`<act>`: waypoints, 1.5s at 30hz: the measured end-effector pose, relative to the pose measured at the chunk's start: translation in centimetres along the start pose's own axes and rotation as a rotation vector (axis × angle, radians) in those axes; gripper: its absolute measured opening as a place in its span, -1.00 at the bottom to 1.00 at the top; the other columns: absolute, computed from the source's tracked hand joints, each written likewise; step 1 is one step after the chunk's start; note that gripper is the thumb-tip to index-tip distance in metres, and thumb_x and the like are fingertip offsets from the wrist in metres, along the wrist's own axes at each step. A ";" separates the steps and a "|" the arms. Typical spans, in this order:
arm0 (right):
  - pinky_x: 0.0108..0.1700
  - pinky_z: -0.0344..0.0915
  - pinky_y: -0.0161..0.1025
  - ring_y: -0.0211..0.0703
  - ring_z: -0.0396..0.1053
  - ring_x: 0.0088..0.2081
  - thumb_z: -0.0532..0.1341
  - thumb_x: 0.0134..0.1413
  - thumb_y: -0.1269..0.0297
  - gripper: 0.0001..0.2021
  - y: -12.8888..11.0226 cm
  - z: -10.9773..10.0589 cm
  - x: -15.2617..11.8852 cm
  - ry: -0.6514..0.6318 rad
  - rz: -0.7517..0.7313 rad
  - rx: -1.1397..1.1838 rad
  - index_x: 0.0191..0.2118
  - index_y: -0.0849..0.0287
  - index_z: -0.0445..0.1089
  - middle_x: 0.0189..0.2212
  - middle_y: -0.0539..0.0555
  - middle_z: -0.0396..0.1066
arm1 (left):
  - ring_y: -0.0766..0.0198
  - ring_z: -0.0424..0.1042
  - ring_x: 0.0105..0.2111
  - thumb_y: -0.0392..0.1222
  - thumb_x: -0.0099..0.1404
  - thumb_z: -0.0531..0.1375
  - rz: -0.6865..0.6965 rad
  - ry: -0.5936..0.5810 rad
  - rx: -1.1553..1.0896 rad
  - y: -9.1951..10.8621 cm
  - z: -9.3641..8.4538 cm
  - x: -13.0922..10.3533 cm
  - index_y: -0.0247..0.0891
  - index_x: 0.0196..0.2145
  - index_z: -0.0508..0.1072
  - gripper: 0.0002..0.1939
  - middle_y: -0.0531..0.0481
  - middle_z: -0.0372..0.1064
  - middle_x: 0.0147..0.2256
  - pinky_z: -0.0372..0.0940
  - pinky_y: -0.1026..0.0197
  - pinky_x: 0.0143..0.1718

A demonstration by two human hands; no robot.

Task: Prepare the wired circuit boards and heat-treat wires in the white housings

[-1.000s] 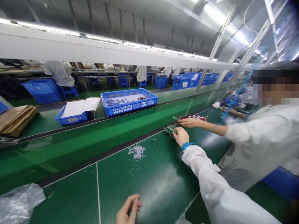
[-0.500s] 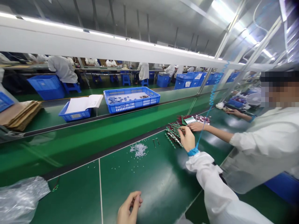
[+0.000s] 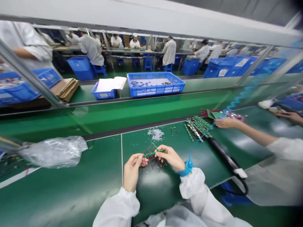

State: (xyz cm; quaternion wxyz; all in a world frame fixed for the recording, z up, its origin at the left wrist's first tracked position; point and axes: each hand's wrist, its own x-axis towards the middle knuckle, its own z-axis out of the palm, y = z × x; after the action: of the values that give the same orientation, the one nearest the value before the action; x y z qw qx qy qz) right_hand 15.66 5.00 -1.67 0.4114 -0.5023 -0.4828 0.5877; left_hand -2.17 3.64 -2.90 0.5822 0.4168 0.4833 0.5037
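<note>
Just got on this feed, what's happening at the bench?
The person's left hand and right hand together hold green strips with red wires above the green bench. Small white pieces lie scattered just beyond. To the right, a co-worker's hand is at a pile of similar strips.

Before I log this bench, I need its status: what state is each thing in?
Green strips: held between both hands
Left hand: pinching green strips
Right hand: pinching them too
Clear bag: crumpled
White pieces: loose, heaped and scattered
Large blue tray: uncovered, partly filled
Wrist strap: worn, right wrist
Small blue bin: topped with paper
</note>
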 end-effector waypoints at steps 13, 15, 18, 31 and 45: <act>-0.38 0.14 -0.28 -0.25 0.22 -0.48 0.27 -0.08 0.10 -0.77 2.5 2.5 -0.2 0.177 -0.113 -0.239 -0.46 0.19 0.40 -0.54 -0.03 0.36 | 0.18 0.50 -0.37 -0.07 0.26 0.05 0.131 0.122 0.614 -2.8 -1.6 -0.3 -0.21 -0.25 0.49 -0.73 -0.03 0.52 -0.39 0.33 0.16 -0.24; -0.35 0.15 -0.28 -0.24 0.24 -0.45 0.25 -0.04 0.11 -0.78 2.6 3.0 -0.4 0.231 -0.142 -0.260 -0.45 0.19 0.41 -0.51 -0.01 0.38 | 0.19 0.51 -0.38 -0.08 0.27 0.04 0.139 0.165 0.655 -2.8 -1.6 -0.4 -0.20 -0.21 0.49 -0.72 -0.02 0.52 -0.39 0.33 0.16 -0.25; -0.42 0.14 -0.29 -0.27 0.20 -0.52 0.26 -0.07 0.09 -0.76 2.4 3.2 -0.5 0.238 -0.103 -0.187 -0.46 0.18 0.40 -0.55 -0.03 0.37 | 0.22 0.49 -0.40 -0.02 0.26 0.06 0.121 0.104 0.460 -2.8 -1.7 -0.1 -0.26 -0.17 0.45 -0.68 -0.04 0.50 -0.41 0.34 0.18 -0.26; -0.35 0.17 -0.28 -0.21 0.31 -0.46 0.21 0.01 0.15 -0.80 3.1 3.5 -0.5 0.328 -0.183 -0.389 -0.47 0.17 0.39 -0.52 0.00 0.43 | 0.37 0.17 -0.65 -0.02 0.20 0.10 0.206 0.206 0.602 -3.4 -0.9 -0.2 -0.21 -0.46 0.33 -0.78 0.15 0.15 -0.68 0.01 0.33 -0.56; -0.61 -0.11 -0.35 -0.39 -0.03 -0.68 0.27 -0.11 0.08 -0.73 2.5 2.3 0.4 0.045 0.083 0.002 -0.53 0.19 0.34 -0.71 -0.13 0.20 | 0.53 -0.17 -0.74 0.07 0.13 0.15 -0.224 -0.188 -0.006 -2.3 -0.9 0.5 -0.27 -0.39 0.31 -0.68 0.20 0.12 -0.64 -0.29 0.39 -0.73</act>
State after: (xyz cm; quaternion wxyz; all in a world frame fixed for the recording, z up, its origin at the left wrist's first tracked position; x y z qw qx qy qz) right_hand 13.29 4.51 -4.18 0.3978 -0.5345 -0.4517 0.5934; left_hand -2.58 3.82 -5.38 0.6789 0.4039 0.4686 0.3955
